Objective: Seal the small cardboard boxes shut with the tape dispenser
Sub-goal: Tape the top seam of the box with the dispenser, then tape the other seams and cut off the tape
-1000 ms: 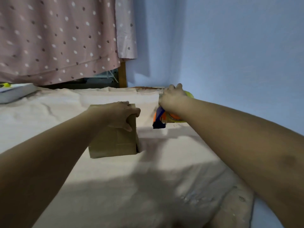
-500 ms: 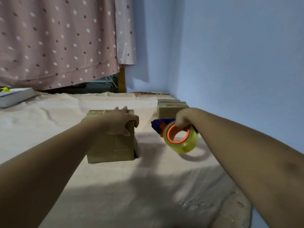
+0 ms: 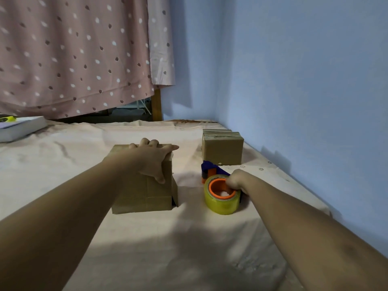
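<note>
The left hand [image 3: 154,159] is gripping the probably light, dentable cardboard box [image 3: 140,196] across its top. The right hand [image 3: 236,181] is clutching the rigid tape dispenser [image 3: 222,203] at its hub.

View: head, one wide-angle camera worn by the person.
Facing: forward and down over the cloth-covered surface [image 3: 189,238], toward curtain [image 3: 73,59] and blue wall [image 3: 304,80].
Nearness: close; left hand [image 3: 153,160] and right hand [image 3: 235,181] mid-frame.

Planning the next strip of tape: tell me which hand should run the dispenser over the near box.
Right. The right hand grips the tape dispenser beside the near cardboard box, while the left hand holds that box's top, steadying it.
</note>
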